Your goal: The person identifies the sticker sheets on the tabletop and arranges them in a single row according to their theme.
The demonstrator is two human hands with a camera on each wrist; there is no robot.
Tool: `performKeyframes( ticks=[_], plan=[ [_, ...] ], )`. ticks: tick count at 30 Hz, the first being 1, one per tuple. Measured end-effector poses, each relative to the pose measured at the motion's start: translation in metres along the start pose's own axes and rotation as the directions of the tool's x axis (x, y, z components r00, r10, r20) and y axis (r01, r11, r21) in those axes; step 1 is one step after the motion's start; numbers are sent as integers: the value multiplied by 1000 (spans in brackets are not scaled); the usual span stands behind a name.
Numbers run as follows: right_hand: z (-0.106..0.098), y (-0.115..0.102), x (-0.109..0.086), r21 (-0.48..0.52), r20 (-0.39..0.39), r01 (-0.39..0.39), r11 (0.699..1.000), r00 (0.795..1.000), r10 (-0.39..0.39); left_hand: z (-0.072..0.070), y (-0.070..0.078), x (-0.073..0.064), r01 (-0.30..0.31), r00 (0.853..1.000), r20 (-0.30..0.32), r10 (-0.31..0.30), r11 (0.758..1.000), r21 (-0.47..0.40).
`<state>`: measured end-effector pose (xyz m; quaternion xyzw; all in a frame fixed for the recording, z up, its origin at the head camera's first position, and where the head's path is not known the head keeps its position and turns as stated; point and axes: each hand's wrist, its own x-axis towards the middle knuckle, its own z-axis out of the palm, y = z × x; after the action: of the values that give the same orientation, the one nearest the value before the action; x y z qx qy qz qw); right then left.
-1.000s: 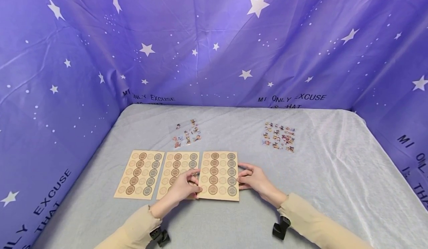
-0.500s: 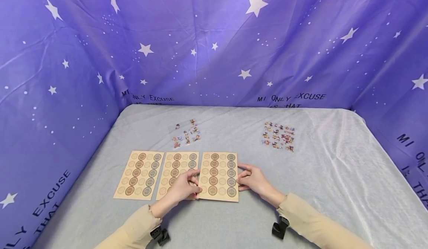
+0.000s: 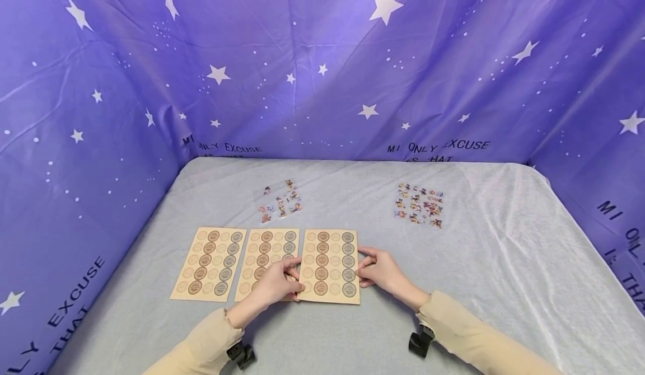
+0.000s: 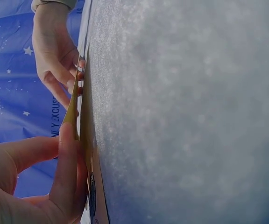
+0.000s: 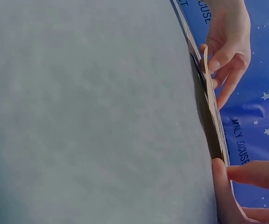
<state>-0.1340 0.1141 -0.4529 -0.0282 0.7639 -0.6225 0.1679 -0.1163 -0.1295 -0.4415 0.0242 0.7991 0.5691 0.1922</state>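
Observation:
A tan sticker sheet (image 3: 330,266) printed with rows of round labels lies between my hands in the head view. My left hand (image 3: 276,283) pinches its left edge near the lower corner, thumb on top. At the right edge, my right hand (image 3: 385,271) holds the sheet between thumb and fingers. In the right wrist view, the sheet's far edge (image 5: 207,70) curves up at the left hand, with a dark gap under it. A matching middle sheet (image 3: 255,246) is partly covered by my left hand. Another matching sheet (image 3: 208,263) lies at the far left.
Two clear sheets of small cartoon stickers lie further back, one at the left (image 3: 281,207) and one at the right (image 3: 418,204). A grey cloth (image 3: 494,252) covers the table. Purple star-patterned curtains (image 3: 322,101) stand around its back and sides.

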Motion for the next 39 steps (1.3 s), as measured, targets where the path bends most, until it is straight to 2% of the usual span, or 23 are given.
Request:
performKeyframes(
  ticks=[7, 18, 23, 28, 33, 39],
  plan=[
    [0, -2, 2, -51, 8, 15, 999, 1000, -15, 0, 3, -1, -14, 1000, -4, 14, 999, 45],
    [-1, -3, 0, -60, 19, 37, 998, 999, -36, -2, 2, -2, -34, 999, -8, 34, 996, 88],
    [-2, -4, 0, -58, 11, 27, 998, 1000, -26, -8, 1, -2, -62, 998, 6, 62, 997, 35],
    [-6, -5, 3, -97, 21, 58, 994, 998, -56, -18, 2, -1, -88, 996, 13, 88, 996, -3],
    [-10, -9, 11, -105, 64, 116, 988, 992, -109, -29, 1, 4, -114, 993, -29, 115, 992, 46],
    [-11, -16, 24, -102, 122, 170, 980, 980, -157, -42, 2, 12, -92, 986, -127, 105, 990, 104]
  ],
)
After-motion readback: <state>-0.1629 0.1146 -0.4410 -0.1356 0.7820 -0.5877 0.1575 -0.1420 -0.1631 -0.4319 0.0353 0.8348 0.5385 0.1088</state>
